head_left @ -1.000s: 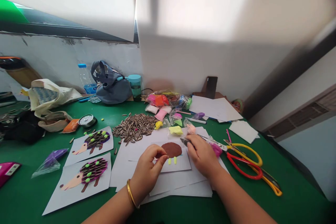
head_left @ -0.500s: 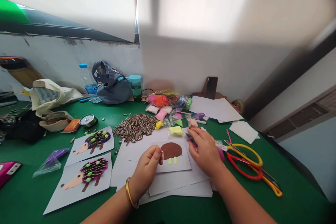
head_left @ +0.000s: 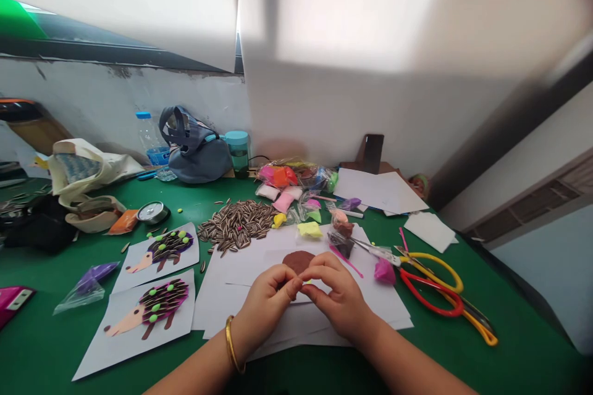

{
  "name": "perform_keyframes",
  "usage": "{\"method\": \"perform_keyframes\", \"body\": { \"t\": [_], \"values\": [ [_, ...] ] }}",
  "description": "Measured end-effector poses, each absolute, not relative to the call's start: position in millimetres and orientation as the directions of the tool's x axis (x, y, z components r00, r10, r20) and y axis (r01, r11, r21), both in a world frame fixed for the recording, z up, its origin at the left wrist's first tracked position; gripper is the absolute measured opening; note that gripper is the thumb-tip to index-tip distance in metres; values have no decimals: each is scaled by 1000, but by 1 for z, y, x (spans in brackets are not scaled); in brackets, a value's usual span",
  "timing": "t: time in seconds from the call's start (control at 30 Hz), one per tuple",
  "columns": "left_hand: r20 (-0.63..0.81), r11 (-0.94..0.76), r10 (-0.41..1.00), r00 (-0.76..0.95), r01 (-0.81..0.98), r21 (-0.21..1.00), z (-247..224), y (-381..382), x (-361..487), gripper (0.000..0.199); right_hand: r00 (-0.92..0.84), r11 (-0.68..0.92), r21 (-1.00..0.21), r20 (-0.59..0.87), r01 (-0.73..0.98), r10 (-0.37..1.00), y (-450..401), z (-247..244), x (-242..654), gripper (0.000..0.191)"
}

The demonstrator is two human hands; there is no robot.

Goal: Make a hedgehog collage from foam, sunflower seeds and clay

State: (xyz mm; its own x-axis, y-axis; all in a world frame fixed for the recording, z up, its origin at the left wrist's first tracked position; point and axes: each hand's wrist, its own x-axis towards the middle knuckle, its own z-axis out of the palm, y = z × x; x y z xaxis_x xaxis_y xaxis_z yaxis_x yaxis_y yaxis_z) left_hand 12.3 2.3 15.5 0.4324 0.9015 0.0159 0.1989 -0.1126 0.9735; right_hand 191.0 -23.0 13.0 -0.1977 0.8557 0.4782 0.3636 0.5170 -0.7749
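Both hands meet over a small white card (head_left: 278,257) bearing a flat brown clay oval (head_left: 299,258). My left hand (head_left: 269,297), with a gold bangle (head_left: 232,345) at its wrist, is closed, thumb against the curled forefinger. Fingertip to fingertip with it, my right hand (head_left: 337,296) is pinched too. Whatever lies between the fingertips is too small or hidden to make out. The hands cover the lower part of the brown oval. Under the card lie several white sheets (head_left: 222,296).
Left, two cards carry clay hedgehogs (head_left: 162,302) with seed spines. Behind are a sunflower seed pile (head_left: 238,225), yellow clay (head_left: 309,230) and bagged clay (head_left: 296,178). On the right lie pink clay (head_left: 384,271), red-handled scissors (head_left: 430,290) and yellow-handled scissors (head_left: 435,265).
My right hand has come back from the bagged clay beyond the card to meet my left hand. It now covers the yellow strips below the brown oval.
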Motion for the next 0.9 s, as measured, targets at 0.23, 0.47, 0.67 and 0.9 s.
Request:
{"method": "perform_keyframes", "body": {
  "t": [0.23, 0.47, 0.67, 0.9],
  "values": [
    [45, -145, 885, 463, 184, 972, 18, 0, 11, 39, -216, 520, -769, 473, 372, 854, -24, 17, 191, 10],
    [21, -110, 899, 437, 179, 978, 17, 0, 12, 32, -222, 509, -780, 458, 364, 861, -23, 15, 192, 7],
    [19, -101, 901, 434, 167, 981, 14, 1, 12, 24, -227, 505, -788, 452, 353, 863, -23, 16, 192, 10],
    [71, -187, 898, 435, 230, 955, 17, 0, 10, 27, -238, 496, -790, 436, 360, 868, -21, 15, 196, 13]
  ]
}}
